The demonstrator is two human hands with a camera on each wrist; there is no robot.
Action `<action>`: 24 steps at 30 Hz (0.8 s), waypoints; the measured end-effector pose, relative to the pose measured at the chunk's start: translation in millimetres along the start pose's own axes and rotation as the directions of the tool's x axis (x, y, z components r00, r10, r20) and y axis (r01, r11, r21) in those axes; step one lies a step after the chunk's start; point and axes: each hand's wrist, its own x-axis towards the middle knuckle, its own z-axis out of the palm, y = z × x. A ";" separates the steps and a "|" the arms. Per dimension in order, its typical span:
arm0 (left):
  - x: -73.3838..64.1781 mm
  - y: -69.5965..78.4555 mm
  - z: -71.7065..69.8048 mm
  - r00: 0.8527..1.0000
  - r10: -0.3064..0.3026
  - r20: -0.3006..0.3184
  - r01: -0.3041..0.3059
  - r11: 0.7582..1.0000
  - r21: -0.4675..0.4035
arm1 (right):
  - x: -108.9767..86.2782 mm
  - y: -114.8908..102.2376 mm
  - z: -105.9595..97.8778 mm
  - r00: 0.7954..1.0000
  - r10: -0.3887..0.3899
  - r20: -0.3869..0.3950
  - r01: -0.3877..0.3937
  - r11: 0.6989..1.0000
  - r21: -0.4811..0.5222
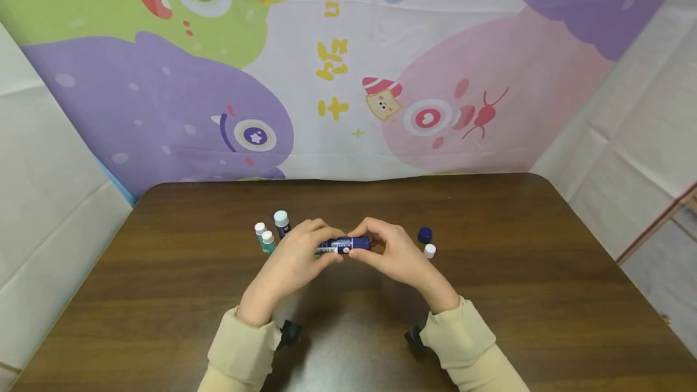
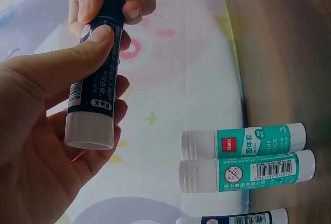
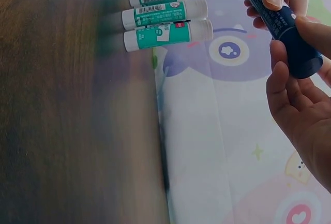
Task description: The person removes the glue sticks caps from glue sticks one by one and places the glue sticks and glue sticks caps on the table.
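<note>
A dark blue glue stick (image 2: 93,89) with a white base is held between both hands above the table. My left hand (image 1: 296,256) grips its body, the thumb lying along the label. At the opposite end, my right hand (image 1: 394,251) pinches the dark blue cap (image 3: 305,64) between thumb and fingers. In the head view, green glue sticks (image 1: 268,242) and a dark blue one (image 1: 282,222) stand upright just left of my left hand. The left wrist view shows the labels of two green sticks (image 2: 261,138) side by side.
Right of my right hand, a loose dark blue cap (image 1: 425,235) and a white cap (image 1: 429,251) lie on the brown wooden table (image 1: 517,295). Behind the table's far edge hangs a cartoon-printed cloth (image 1: 337,144).
</note>
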 end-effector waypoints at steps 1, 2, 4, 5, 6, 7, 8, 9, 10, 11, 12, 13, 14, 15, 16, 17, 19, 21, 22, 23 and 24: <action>-0.1 -0.3 -0.3 1.000 0.001 0.003 -0.001 1.000 -0.002 | 0.0 0.3 0.2 1.000 -0.006 0.002 0.006 1.000 0.001; -0.1 -0.8 -0.5 1.000 0.002 0.006 -0.002 1.000 -0.003 | -0.1 0.5 0.4 1.000 -0.010 0.004 0.010 1.000 0.001; -0.1 -1.6 -0.9 1.000 0.006 0.012 -0.006 1.000 -0.003 | -0.1 0.8 0.7 1.000 -0.022 0.011 0.022 1.000 0.003; -0.1 -2.0 -1.0 1.000 0.009 0.015 -0.009 1.000 -0.004 | -0.1 0.7 0.9 1.000 -0.027 0.015 0.027 1.000 0.003; -0.2 -2.3 -1.1 1.000 0.011 0.019 -0.011 1.000 -0.004 | -0.2 0.5 1.1 0.999 -0.030 0.018 0.030 1.000 0.004; -0.3 -2.6 -1.1 1.000 0.012 0.021 -0.011 1.000 -0.007 | -0.3 0.2 1.3 0.999 -0.033 0.020 0.033 0.999 0.004; -0.4 -3.0 -1.1 1.000 0.012 0.021 -0.012 1.000 -0.006 | -0.3 0.0 1.4 0.999 -0.035 0.021 0.035 0.999 0.004; -0.6 -3.2 -1.1 1.000 0.011 0.021 -0.011 1.000 -0.004 | -0.3 0.1 1.5 0.999 -0.037 0.022 0.037 0.999 0.004; -0.7 -3.4 -0.9 1.000 0.009 0.020 -0.009 1.000 -0.005 | -0.3 -0.1 1.5 0.999 -0.037 0.022 0.037 0.999 0.002; -0.8 -3.6 -0.6 1.000 0.007 0.019 -0.007 1.000 -0.004 | -0.3 0.5 1.8 0.999 -0.038 0.022 0.038 0.999 0.000; -0.9 -3.6 -0.4 1.000 0.004 0.016 -0.004 1.000 -0.003 | -0.3 1.1 2.0 0.999 -0.038 0.021 0.038 0.999 -0.002; -0.9 -3.5 0.0 1.000 0.002 0.013 -0.002 1.000 0.000 | -0.1 2.1 2.2 0.999 -0.038 0.019 0.038 0.999 -0.006; -0.8 -3.2 0.4 1.000 0.001 0.011 -0.001 1.000 0.006 | 0.3 5.4 2.8 0.999 -0.035 0.017 0.035 0.999 -0.011; -0.6 -2.7 1.0 1.000 0.001 0.009 -0.001 1.000 0.009 | 0.6 9.7 3.5 0.999 -0.033 0.014 0.033 0.999 -0.016; -0.4 -2.3 1.6 1.000 0.000 0.010 0.000 1.000 0.013 | 1.0 14.0 4.2 1.000 -0.029 0.010 0.029 0.999 -0.021; -0.1 -1.7 2.3 1.000 0.000 0.010 0.000 1.000 0.018 | 1.4 18.6 4.8 1.000 -0.024 0.007 0.024 0.999 -0.025; 0.3 -0.7 3.6 1.000 -0.002 0.012 0.002 1.000 0.031 | 1.9 28.0 5.8 1.000 -0.010 0.002 0.010 0.999 -0.032; 0.5 0.0 4.6 1.000 -0.006 0.013 0.005 0.999 0.039 | 2.2 34.7 5.6 1.000 0.004 0.004 -0.004 1.000 -0.027; 0.4 0.1 4.9 1.000 -0.009 0.011 0.008 0.999 0.043 | 2.2 35.9 5.1 1.000 0.009 0.008 -0.009 1.000 -0.022; 0.4 0.3 5.1 1.000 -0.010 0.006 0.009 0.999 0.048 | 2.1 36.9 4.5 1.000 0.014 0.012 -0.014 1.000 -0.017; 0.3 0.2 5.2 1.000 -0.009 0.002 0.009 0.998 0.054 | 1.9 37.5 3.7 1.000 0.018 0.016 -0.017 1.000 -0.014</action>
